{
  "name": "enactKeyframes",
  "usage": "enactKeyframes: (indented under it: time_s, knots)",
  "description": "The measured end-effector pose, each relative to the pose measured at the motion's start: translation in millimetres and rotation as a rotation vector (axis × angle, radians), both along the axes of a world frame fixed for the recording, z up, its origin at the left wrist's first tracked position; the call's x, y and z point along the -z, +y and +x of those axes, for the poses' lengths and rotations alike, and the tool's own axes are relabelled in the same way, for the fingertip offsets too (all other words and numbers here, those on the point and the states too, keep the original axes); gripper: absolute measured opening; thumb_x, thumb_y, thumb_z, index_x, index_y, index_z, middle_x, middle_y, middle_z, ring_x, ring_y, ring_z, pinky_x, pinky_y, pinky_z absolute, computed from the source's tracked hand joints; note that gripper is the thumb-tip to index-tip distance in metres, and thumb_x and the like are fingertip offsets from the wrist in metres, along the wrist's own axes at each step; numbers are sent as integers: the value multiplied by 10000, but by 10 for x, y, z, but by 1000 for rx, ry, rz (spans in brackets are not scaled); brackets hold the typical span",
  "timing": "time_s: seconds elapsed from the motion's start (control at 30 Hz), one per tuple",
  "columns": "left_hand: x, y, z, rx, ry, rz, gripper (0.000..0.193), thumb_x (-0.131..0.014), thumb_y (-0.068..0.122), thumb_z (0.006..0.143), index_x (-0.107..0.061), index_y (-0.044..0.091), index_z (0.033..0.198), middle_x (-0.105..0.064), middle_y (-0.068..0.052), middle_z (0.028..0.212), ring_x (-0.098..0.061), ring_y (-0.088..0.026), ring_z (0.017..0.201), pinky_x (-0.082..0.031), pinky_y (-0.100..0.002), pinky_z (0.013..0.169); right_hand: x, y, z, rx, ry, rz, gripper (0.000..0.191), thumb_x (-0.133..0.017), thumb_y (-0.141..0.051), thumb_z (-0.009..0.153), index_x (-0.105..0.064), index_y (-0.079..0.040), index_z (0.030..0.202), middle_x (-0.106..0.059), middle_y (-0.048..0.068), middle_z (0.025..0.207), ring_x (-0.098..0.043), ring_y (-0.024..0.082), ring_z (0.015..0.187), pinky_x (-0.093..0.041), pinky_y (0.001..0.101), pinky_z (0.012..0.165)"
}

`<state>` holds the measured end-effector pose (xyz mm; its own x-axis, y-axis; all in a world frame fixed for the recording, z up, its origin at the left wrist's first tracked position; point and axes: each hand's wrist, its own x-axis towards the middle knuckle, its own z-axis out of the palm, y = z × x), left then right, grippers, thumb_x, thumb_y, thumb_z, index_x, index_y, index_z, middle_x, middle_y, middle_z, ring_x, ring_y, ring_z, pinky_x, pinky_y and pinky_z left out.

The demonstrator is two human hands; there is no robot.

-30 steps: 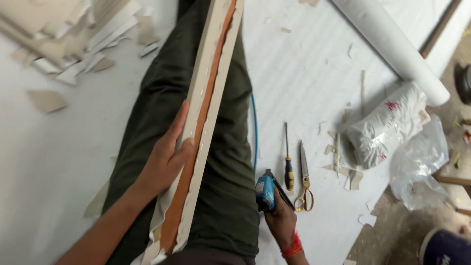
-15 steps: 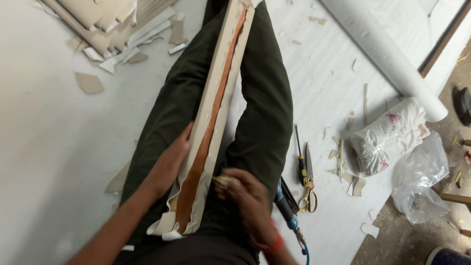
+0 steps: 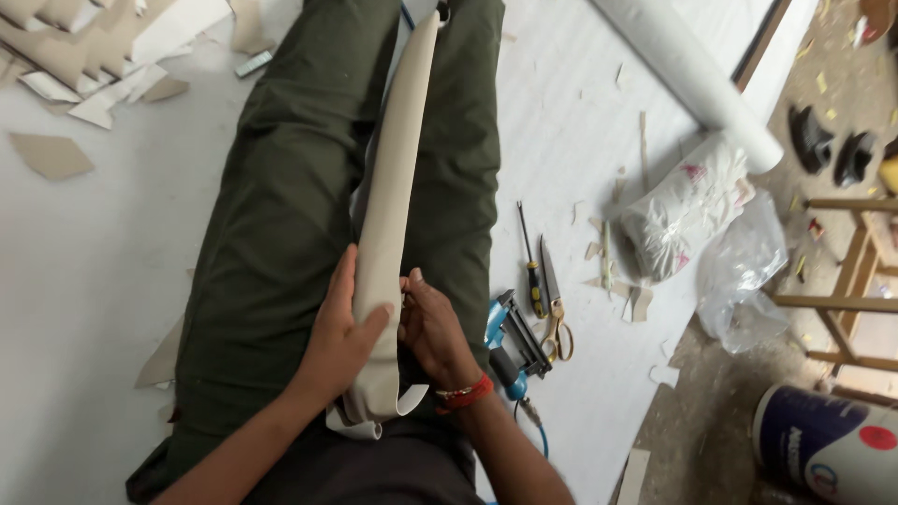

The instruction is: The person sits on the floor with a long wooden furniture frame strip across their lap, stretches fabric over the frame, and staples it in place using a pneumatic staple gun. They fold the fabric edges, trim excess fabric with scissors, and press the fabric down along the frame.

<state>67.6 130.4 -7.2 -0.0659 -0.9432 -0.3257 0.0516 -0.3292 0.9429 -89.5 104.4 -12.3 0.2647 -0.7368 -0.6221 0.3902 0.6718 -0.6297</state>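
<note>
White sheeting [image 3: 580,150] covers the workshop floor where I sit, legs in green trousers [image 3: 281,234] stretched out, a long beige-covered strip [image 3: 393,187] lying lengthwise between my thighs and reaching toward my feet. My left hand [image 3: 341,341] is wrapped around the strip's near end, thumb across its top, fingers curled under it. My right hand [image 3: 432,332], a red band at the wrist, is closed in against the strip's right edge, fingertips pinching the covering there. Loose flaps of the covering curl out below both hands. Just beside my right thigh lies a blue-and-black staple gun [image 3: 514,341] with its hose; next to it a screwdriver [image 3: 530,262] and scissors [image 3: 554,313]. Farther right sit a white roll [image 3: 692,75], a tied plastic bag [image 3: 687,210] and a paint bucket [image 3: 828,449]. Cardboard offcuts [image 3: 84,65] are heaped at upper left
</note>
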Motion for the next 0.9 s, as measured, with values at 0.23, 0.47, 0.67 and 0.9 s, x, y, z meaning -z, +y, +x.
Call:
enactKeyframes:
  time_s: [0.23, 0.47, 0.67, 0.9]
  knots:
    - [-159, 521, 120, 202, -174, -8, 1202, -811, 394, 738, -20, 73, 1585, -12, -277, 1705, -242, -423, 1477, -388, -452, 1070, 209, 105, -84, -15, -48, 54, 258, -600, -313, 1118, -643, -68, 1048, -671, -8, 917, -618, 74, 776, -509, 247, 691]
    - [-263, 561, 96, 283, -438, -352, 798, -745, 377, 877, -390, 166, 1560, -26, -327, 1661, -209, -535, 1510, -391, -525, 1106, 77, 34, -59, 83, -6, 86, 376, -547, -425, 1092, -639, -66, 1033, -674, 31, 923, -617, 90, 806, -533, 244, 725]
    - [-368, 519, -40, 386, -535, -321, 807, -766, 315, 793, -456, 153, 1520, 1, -348, 1651, -160, -589, 1440, -386, -553, 1031, -137, -154, 242, 254, 273, 218, 484, -469, -499, 993, -651, -58, 1077, -705, 55, 968, -673, 134, 835, -576, 278, 754]
    - [-409, 322, 202, 65, -200, -127, 548, -690, 239, 876, -567, 74, 1384, -429, -209, 1572, -483, -330, 1421, -435, -421, 1118, 54, -40, 261, 199, 292, -75, 528, -487, -502, 1053, -641, 2, 1074, -681, 71, 908, -638, 131, 774, -551, 281, 690]
